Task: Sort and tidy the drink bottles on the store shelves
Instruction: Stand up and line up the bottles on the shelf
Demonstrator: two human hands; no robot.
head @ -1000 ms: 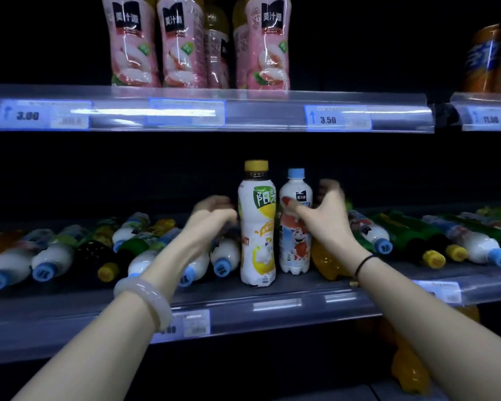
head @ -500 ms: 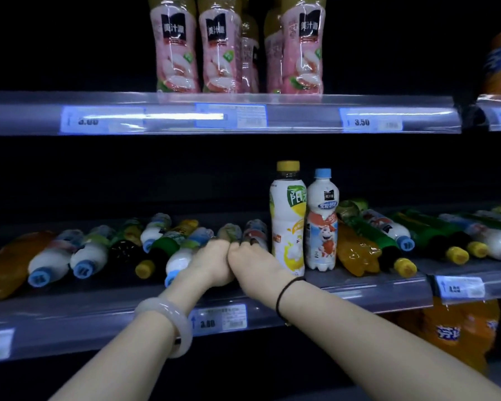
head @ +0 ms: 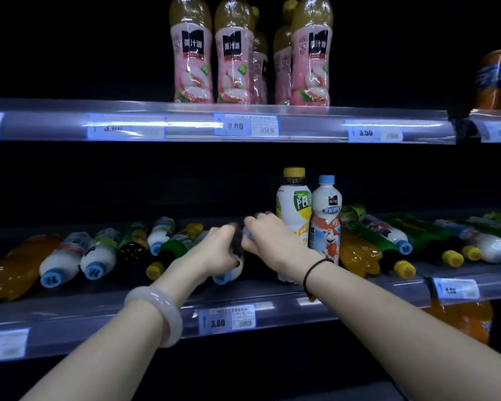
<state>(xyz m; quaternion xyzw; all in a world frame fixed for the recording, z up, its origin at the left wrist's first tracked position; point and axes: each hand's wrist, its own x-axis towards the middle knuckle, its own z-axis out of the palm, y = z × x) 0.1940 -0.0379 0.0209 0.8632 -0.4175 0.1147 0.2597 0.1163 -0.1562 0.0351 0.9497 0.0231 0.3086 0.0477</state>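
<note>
Since a moment ago both hands have risen slightly on the middle shelf (head: 272, 302). The left hand (head: 214, 250) wraps a lying white bottle (head: 229, 273), its long axis front to back, blue cap toward the shelf edge. The right hand (head: 269, 235) curls beside it; its grip is blurred. Two smooth plastic bottles (head: 294, 215) stand upright just right.

Two upright bottles (head: 308, 224) stand mid-shelf (head: 272, 309), toppled bottles (head: 78, 256) lying left and right; standing bottles (head: 249, 53) on the shelf above.
</note>
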